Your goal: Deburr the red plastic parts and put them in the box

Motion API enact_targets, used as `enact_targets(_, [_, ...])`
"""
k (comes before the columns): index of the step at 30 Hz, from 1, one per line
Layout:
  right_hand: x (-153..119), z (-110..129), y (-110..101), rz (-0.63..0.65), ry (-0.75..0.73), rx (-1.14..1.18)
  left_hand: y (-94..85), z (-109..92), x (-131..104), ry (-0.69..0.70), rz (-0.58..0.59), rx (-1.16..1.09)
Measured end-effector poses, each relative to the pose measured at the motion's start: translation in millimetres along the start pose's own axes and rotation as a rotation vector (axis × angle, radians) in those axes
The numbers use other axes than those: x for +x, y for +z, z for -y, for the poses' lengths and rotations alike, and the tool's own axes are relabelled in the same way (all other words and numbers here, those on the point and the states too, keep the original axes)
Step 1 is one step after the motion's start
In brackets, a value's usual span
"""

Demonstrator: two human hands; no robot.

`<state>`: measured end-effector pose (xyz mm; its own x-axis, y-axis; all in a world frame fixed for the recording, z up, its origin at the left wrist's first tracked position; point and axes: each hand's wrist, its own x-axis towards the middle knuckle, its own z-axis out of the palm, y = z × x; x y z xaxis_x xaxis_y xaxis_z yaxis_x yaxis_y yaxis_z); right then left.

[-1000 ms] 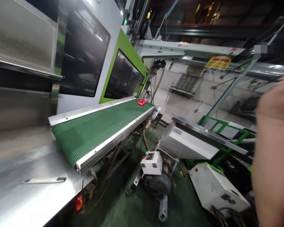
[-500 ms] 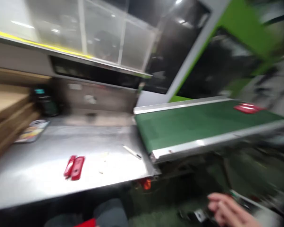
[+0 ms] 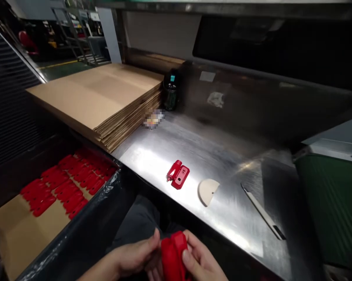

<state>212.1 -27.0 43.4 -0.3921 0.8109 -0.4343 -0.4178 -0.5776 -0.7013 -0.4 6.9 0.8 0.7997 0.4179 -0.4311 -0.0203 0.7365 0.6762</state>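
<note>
A red plastic part (image 3: 173, 259) is held low in front of me, above my lap. My right hand (image 3: 203, 259) grips it from the right, with the thumb on its face. My left hand (image 3: 137, 257) is at its left side, thumb raised and fingers partly hidden behind the part. On the metal table (image 3: 223, 140) lies a similar red part (image 3: 180, 177). To its right are a beige half-round piece (image 3: 207, 191) and a white cutter-like tool (image 3: 262, 212).
Stacked cardboard sheets (image 3: 105, 93) stand at the back left, beside a dark bottle-like object (image 3: 171, 91). A lined box (image 3: 12, 218) at left holds rows of red parts (image 3: 67, 185). A green conveyor belt (image 3: 336, 203) borders the table's right side.
The view has swung left, bringing the box of red parts into sight. My right hand has come from the far right to the red part in front of me.
</note>
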Motion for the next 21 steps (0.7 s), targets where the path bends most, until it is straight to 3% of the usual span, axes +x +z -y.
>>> enact_targets(1, [1.9, 0.5, 4.4, -0.039, -0.002, 0.055, -2.4, -5.3, -6.4, 0.039, -0.006, 0.116])
enact_targets(5, [7.9, -1.6, 20.6, -0.211, 0.026, 0.274, -2.0, -28.9, -22.8, 0.326, -0.256, 0.518])
enact_targets(10, [9.8, -19.7, 29.2, -0.300, 0.072, 0.546, 10.9, -29.8, -7.3, 0.452, -0.203, 0.466])
enact_targets(13, [5.0, -22.5, 32.9, -0.362, 0.057, 0.504, 14.3, -25.1, 3.6, 0.505, -0.180, 0.419])
enact_targets(15, [-1.1, -12.5, 30.0, -0.357, 0.087, 0.253, 15.3, -25.5, 5.1, 0.521, -0.162, 0.388])
enact_targets(18, [-11.5, 26.9, 5.7, -0.450, -0.004, -0.401, 16.3, -31.7, -1.2, 0.547, -0.169, 0.407])
enact_targets(21, [-14.4, 86.0, -45.6, -0.815, -0.077, -1.110, 16.0, -38.4, -10.6, 0.523, -0.191, 0.484])
